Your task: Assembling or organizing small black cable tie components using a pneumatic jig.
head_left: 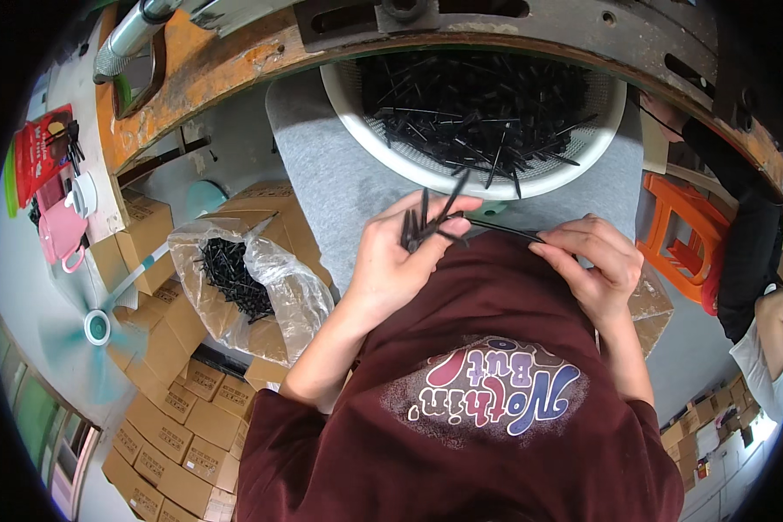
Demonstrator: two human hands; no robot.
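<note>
A: Okay, hands?
B: Left hand (400, 261) clamps a bunch of black nails (426, 222), fanned upward so single ones can be picked out, I'd judge. Right hand (596, 265) pinches one long black nail (505, 230) by its end, tip toward the bunch.
A: Supply?
B: White basket (574, 161) of black nails at 12 o'clock, on grey cloth (322, 165).
A: Packages?
B: Clear plastic bag (296, 296) of nails at 9 o'clock on brown cartons (174, 418); red pouch (39, 148), far 10 o'clock.
</note>
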